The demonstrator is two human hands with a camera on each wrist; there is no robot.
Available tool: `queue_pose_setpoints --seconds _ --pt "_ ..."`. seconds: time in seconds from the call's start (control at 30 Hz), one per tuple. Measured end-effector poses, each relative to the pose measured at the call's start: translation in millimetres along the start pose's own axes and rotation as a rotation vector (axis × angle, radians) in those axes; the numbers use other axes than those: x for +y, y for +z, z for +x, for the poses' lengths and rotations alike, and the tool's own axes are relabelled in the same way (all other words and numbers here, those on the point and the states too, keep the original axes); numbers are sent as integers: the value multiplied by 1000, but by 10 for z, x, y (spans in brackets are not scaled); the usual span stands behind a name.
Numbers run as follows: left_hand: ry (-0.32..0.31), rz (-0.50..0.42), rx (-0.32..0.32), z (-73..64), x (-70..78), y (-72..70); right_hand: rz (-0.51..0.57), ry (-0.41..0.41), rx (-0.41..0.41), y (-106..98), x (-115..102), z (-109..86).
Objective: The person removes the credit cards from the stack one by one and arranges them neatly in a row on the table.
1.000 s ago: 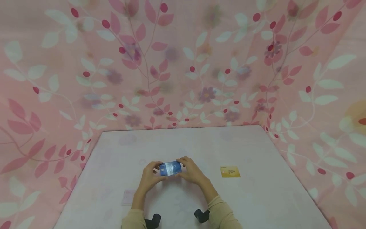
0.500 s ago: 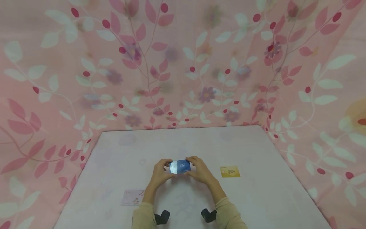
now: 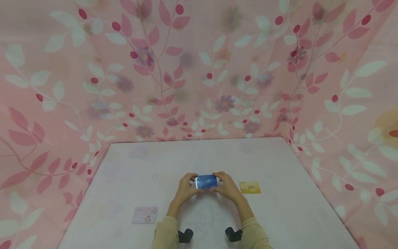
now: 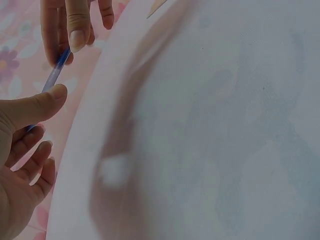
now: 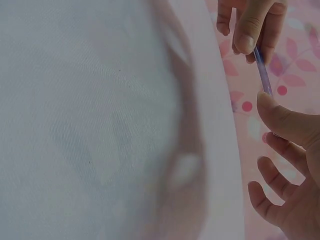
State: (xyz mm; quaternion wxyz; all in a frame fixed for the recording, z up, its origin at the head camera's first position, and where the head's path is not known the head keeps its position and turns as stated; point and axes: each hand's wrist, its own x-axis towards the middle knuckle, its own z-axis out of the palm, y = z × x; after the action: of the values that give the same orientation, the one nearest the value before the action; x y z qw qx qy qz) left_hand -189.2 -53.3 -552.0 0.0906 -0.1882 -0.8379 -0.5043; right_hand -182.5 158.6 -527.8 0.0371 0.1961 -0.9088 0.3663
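Both hands hold up a blue plastic card marked "VIP", one at each short end, over the middle of the table. My left hand pinches its left end between thumb and fingers. The right hand pinches the opposite end the same way. In the left wrist view the card shows nearly edge-on, its lower end under the left thumb. From the right wrist the card is again a thin strip between the two thumbs. A yellow card lies flat just right of the right hand.
A pale pink card with a small floral print lies on the white table, left of the left forearm. Pink leaf-patterned cloth walls in the back and sides. Black wrist mounts stick inward from the sleeves.
The hands and the blue card have moved right together. Glare has left the card's face, and the "VIP" lettering shows clearly. The pink card is now uncovered by the left arm.
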Motion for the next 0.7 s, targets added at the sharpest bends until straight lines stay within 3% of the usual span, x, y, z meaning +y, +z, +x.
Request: queue_pose_setpoints --seconds 0.5,0.7 --pt "129 21 2 87 1 308 61 59 63 -48 261 -156" --pt "135 53 -28 96 25 452 40 108 80 -92 381 -229"
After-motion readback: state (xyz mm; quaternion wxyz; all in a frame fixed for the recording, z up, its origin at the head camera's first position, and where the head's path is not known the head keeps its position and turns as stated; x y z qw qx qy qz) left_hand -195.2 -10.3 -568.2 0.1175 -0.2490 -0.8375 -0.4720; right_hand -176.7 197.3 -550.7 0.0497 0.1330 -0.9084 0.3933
